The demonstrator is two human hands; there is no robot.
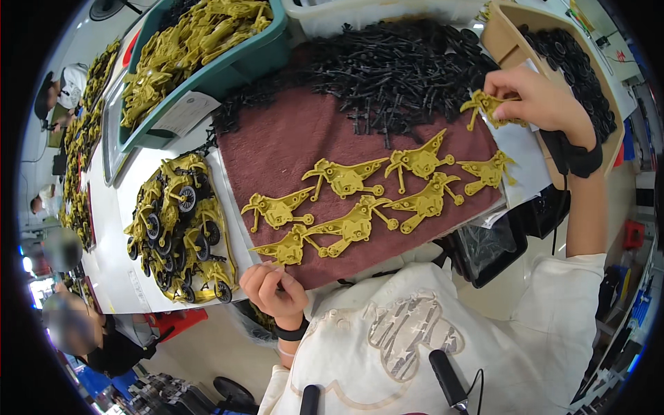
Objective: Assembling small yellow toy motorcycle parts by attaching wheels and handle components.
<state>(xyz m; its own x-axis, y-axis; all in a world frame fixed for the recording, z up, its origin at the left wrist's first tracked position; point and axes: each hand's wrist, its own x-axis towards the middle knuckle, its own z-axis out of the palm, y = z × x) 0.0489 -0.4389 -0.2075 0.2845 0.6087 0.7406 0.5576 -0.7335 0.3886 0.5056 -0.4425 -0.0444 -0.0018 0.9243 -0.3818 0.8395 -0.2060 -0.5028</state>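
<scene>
Right hand (pixel 543 100) pinches yellow part (pixel 482 104), far-right of maroon cloth (pixel 266 149); left hand (pixel 275 292) curled, near-left, grip unclear. Best laid flat.

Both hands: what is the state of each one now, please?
Left hand: loosely closed, no held thing visible.
Right hand: closed, holding a yellow part.
</scene>
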